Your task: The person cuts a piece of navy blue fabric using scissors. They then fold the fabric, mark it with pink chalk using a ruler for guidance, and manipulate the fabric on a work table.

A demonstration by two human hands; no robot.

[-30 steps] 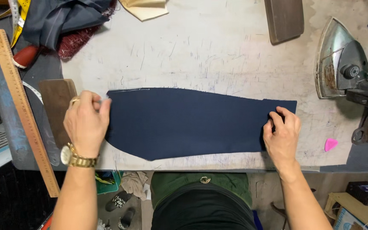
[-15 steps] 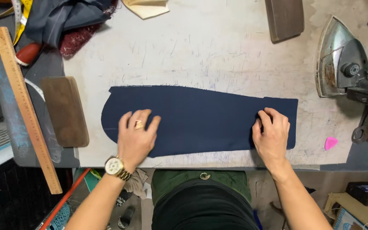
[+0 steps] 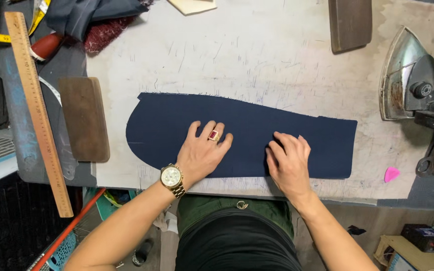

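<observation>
Cloth: navy cloth piece [image 3: 247,133] flat at centre of the desk [image 3: 277,60]
Left hand [image 3: 202,153]: released, palm down on it
Right hand [image 3: 287,163]: released, fingers pressing near lower edge
Advice: probably smooth outward with even pressure
Right edge: iron [image 3: 413,80]

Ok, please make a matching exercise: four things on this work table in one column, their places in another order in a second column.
1. long wooden ruler
2. metal iron
3. small pink chalk piece
4. dark navy cloth piece

a. under both hands
b. far left edge
c. far right, upper
d. right, near front edge

Pairs: 1-b, 2-c, 3-d, 4-a
</observation>
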